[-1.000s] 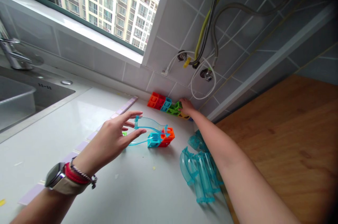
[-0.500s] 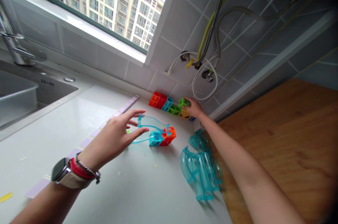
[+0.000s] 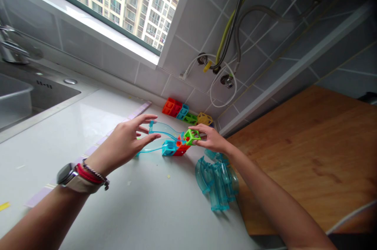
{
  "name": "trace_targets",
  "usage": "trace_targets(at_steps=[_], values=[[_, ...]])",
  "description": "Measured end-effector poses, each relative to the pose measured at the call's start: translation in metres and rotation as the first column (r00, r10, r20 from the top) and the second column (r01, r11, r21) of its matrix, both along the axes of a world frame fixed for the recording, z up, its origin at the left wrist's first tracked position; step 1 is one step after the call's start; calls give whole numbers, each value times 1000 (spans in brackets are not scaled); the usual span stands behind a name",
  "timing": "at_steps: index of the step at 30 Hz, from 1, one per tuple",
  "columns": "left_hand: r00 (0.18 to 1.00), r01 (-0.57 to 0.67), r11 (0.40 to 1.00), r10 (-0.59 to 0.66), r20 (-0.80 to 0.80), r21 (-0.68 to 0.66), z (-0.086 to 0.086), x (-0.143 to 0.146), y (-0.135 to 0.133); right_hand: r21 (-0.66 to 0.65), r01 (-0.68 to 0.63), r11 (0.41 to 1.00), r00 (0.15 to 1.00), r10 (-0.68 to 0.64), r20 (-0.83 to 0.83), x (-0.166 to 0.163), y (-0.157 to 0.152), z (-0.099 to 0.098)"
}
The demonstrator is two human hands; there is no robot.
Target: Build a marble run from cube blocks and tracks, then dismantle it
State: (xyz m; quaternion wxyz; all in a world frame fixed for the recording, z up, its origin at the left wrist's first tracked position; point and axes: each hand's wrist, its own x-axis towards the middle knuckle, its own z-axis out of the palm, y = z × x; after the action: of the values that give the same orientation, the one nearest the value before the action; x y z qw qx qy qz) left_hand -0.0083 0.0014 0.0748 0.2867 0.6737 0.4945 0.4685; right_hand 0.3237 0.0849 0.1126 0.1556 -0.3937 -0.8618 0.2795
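The right hand (image 3: 213, 139) pinches one green cube (image 3: 192, 137) between thumb and fingers, just over the right end of the upper of two clear blue tracks; whether the cube touches anything below I can't tell. The left hand (image 3: 125, 140), with one watch (image 3: 66, 174) on its wrist, has thumb and fingers parted around the far end of that upper track (image 3: 165, 128); I can't make out whether they touch it. The lower track (image 3: 151, 149) runs to one blue block (image 3: 169, 148), right beside the red and orange blocks (image 3: 180, 149) under the cube. Nearer the right forearm lies a pile of clear blue pieces (image 3: 218, 187), too overlapped to count. Along the wall sits a row: what look like two red blocks (image 3: 171, 107), then one blue, one green and one yellow (image 3: 204, 119). Well off to the left, the sink (image 3: 48, 95) holds one clear tub (image 3: 14, 103).
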Motion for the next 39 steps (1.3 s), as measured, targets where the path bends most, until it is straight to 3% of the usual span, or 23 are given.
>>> trace_targets(at_steps=[7,14,21,28,39], values=[[1000,-10,1000,10,4,-12,-2,-2,1,56,4,998,1000,-4,-4,-10,-5,-2],[999,-30,999,31,28,-29,-4,-2,1,31,-7,999,999,9,-44,-10,-4,-4],[998,-58,997,60,28,-48,-2,1,1,-124,59,990,978,-82,-190,-8,-3,-19],[999,-35,999,36,26,-32,-2,-1,0,-358,64,932,909,-202,-364,0,-9,-43],[996,-51,997,55,72,-57,2,-1,0,-360,95,928,874,-251,-416,-8,-11,-62]])
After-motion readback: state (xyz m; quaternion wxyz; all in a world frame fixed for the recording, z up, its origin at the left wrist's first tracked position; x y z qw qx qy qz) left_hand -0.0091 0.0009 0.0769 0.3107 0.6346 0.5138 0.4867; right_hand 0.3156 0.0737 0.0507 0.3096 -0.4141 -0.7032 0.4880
